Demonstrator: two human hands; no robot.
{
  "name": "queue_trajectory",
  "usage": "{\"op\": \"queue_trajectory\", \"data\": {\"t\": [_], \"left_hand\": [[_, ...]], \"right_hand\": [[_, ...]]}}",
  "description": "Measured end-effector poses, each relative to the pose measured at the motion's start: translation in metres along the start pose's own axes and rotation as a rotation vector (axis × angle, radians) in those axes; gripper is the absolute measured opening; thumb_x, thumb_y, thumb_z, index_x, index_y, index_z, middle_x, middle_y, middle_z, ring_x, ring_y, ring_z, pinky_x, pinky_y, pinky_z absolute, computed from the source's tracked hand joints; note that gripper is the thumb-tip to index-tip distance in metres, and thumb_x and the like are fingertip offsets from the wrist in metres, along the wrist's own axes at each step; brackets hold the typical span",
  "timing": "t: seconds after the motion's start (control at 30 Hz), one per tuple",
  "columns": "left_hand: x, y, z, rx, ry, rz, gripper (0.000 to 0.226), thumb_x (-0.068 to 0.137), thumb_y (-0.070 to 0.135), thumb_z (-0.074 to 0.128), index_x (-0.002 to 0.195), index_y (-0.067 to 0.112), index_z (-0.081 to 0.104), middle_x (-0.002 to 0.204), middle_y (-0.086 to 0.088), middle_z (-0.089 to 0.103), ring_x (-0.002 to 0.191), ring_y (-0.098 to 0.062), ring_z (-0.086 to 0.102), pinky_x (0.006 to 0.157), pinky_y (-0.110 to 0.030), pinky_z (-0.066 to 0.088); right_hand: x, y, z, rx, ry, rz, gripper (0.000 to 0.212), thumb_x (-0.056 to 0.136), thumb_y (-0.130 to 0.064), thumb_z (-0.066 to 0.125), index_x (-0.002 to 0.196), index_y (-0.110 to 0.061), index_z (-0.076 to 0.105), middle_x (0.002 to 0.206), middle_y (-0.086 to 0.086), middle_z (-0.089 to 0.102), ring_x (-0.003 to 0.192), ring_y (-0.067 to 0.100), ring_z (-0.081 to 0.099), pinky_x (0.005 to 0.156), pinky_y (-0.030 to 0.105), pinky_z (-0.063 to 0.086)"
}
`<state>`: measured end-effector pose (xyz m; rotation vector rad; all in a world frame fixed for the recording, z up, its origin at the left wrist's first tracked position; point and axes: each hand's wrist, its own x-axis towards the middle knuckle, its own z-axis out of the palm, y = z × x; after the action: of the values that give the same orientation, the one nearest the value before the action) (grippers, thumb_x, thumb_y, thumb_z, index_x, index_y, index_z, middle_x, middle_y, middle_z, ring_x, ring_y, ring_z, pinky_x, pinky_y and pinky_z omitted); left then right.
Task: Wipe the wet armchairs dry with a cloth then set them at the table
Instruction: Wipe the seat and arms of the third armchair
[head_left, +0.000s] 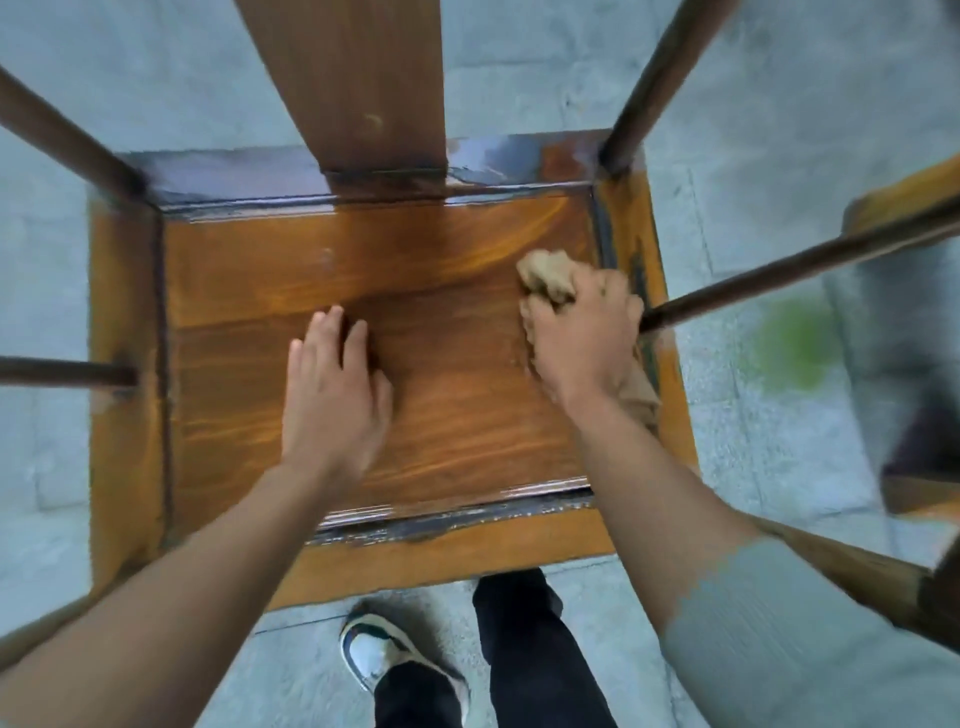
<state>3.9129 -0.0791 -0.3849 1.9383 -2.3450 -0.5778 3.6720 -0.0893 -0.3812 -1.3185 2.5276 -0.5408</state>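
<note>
My right hand (582, 332) clenches the soft cloth (545, 275) at the armchair (441, 364) seat's right edge; left hand (337, 384) rests flat, empty. Rigid, probably heavy: I'd lift by its armrests.

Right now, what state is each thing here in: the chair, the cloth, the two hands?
Armchair seat: upright on the floor, middle panel looks mostly dry, water shining in the back and front grooves.
Cloth: crumpled, pressed on the seat's right side.
Right hand: closed on the cloth.
Left hand: open, flat on the seat, holding nothing.
</note>
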Motion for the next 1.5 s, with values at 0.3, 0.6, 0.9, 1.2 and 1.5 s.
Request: {"op": "queue_trajectory", "data": {"t": [0.3, 0.6, 0.9, 1.2, 1.5], "left_hand": [[-0.019, -0.03, 0.003, 0.073, -0.073, 0.157, 0.054, 0.099, 0.027, 0.039, 0.144, -0.004, 0.039, 0.156, -0.026, 0.027, 0.145, -0.042, 0.023, 0.119, -0.054, 0.023], [-0.095, -0.032, 0.006, 0.036, -0.14, 0.141, 0.056, 0.095, 0.018, 0.05, 0.146, -0.002, 0.038, 0.158, -0.023, 0.027, 0.148, -0.037, 0.02, 0.12, -0.051, 0.023], [-0.178, -0.067, 0.002, -0.075, -0.114, -0.01, 0.052, 0.089, 0.007, 0.054, 0.139, -0.004, 0.048, 0.153, -0.024, 0.035, 0.145, -0.04, 0.028, 0.117, -0.055, 0.028], [-0.212, -0.109, 0.0, -0.295, -0.013, -0.212, 0.064, 0.078, -0.011, 0.052, 0.141, -0.001, 0.044, 0.154, -0.016, 0.034, 0.144, -0.029, 0.03, 0.117, -0.048, 0.032], [-0.209, -0.106, -0.011, -0.334, 0.061, -0.355, 0.061, 0.083, -0.011, 0.047, 0.142, 0.001, 0.04, 0.154, -0.016, 0.03, 0.141, -0.032, 0.033, 0.114, -0.05, 0.034]], "right_hand": [[-0.175, 0.031, -0.008, 0.096, -0.487, -0.569, 0.04, 0.07, -0.037, 0.072, 0.11, -0.036, 0.07, 0.114, -0.006, 0.061, 0.097, 0.025, 0.047, 0.076, 0.044, 0.048], [-0.074, 0.051, -0.026, -0.015, -0.287, -0.252, 0.033, 0.074, -0.035, 0.079, 0.1, -0.014, 0.074, 0.106, 0.006, 0.063, 0.097, 0.036, 0.053, 0.085, 0.046, 0.043], [-0.146, 0.059, -0.042, -0.089, -0.658, -0.619, 0.056, 0.071, -0.024, 0.089, 0.124, -0.026, 0.072, 0.113, 0.005, 0.058, 0.099, 0.03, 0.045, 0.085, 0.052, 0.046], [-0.234, -0.103, 0.055, -0.219, -0.653, -0.885, 0.058, 0.077, -0.045, 0.077, 0.133, -0.043, 0.062, 0.119, 0.001, 0.054, 0.104, 0.03, 0.046, 0.084, 0.042, 0.045], [-0.247, -0.121, 0.059, -0.245, -0.585, -0.843, 0.04, 0.081, -0.047, 0.069, 0.121, -0.045, 0.067, 0.114, -0.002, 0.05, 0.106, 0.026, 0.047, 0.085, 0.039, 0.04]]}}
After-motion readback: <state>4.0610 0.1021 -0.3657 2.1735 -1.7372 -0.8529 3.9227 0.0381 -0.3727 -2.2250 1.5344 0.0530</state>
